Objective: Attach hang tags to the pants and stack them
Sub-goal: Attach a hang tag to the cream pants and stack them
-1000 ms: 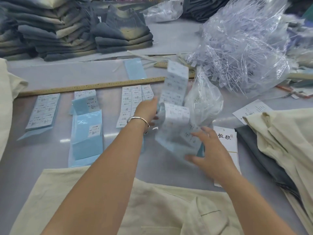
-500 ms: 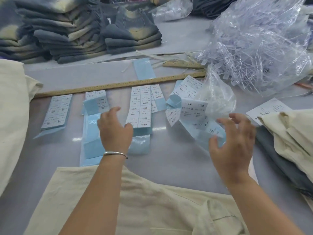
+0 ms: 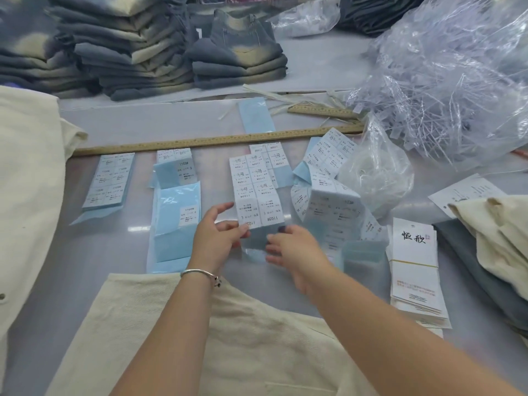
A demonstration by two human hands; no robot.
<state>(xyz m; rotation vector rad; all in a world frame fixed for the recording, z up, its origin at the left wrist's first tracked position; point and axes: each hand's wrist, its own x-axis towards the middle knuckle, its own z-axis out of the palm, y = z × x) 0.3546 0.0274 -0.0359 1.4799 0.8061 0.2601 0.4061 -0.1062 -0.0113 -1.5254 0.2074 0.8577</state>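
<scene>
Cream pants (image 3: 234, 338) lie flat at the near table edge under my forearms. Just beyond them a sheet of white size stickers on blue backing (image 3: 255, 192) lies on the table. My left hand (image 3: 215, 238) pinches its near left corner between thumb and fingers. My right hand (image 3: 294, 250) rests at the sheet's near right corner, fingers slightly curled on the blue backing; its grip is blurred. A stack of white hang tags (image 3: 414, 267) lies to the right. A curled sticker sheet (image 3: 331, 204) sits between the flat sheet and the tags.
More sticker sheets (image 3: 110, 181) (image 3: 175, 212) lie to the left below a long wooden ruler (image 3: 200, 141). Clear plastic bags of tag fasteners (image 3: 445, 90) fill the far right. Folded jeans stacks (image 3: 137, 50) stand at the back. Cream cloth (image 3: 25, 181) lies at left, cream and grey pants (image 3: 491, 241) at right.
My right hand let go of the curled sticker sheet, which now lies on the table. Both hands came together at the near end of the middle sticker sheet.
</scene>
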